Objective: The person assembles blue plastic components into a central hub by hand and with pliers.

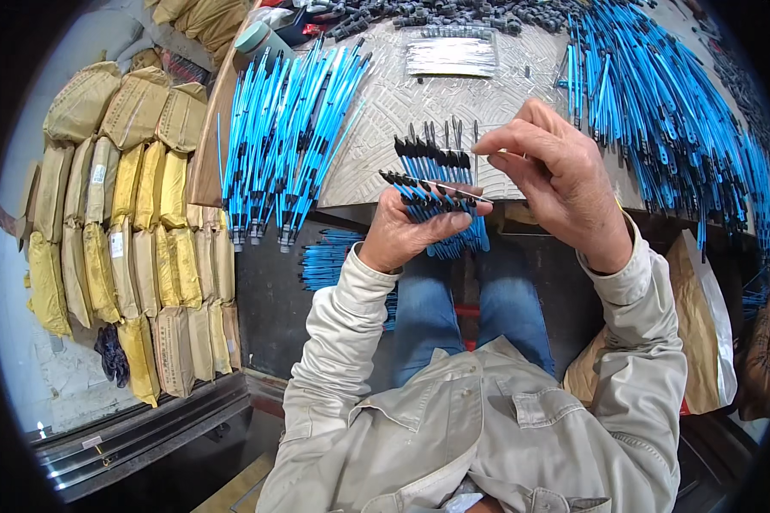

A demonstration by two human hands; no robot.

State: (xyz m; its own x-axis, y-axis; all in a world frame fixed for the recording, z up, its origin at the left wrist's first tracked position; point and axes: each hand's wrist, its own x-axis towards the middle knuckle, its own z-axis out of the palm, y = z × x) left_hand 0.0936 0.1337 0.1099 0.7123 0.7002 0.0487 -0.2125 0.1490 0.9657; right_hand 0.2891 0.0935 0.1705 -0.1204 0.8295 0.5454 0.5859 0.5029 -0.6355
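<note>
1. Head-worn left fisheye looked steeply down, upright.
2. Close range: left hand (399, 229) and right hand (565, 169) sat near centre, workbench (383, 107) above, shirt (441, 419) below.
3. Wide coverage; straight edges bowed outward.

A rumpled shirt (436, 453) in pale khaki covers the torso, with a stitched placket (477, 402) down the front and a flapped pocket (549, 410) on the chest. Its long sleeves (334, 346) are heavily creased, ending in cuffs (370, 279). The jeans (512, 312) are faded blue. Left hand (406, 227) and right hand (560, 167) are bare.
</note>
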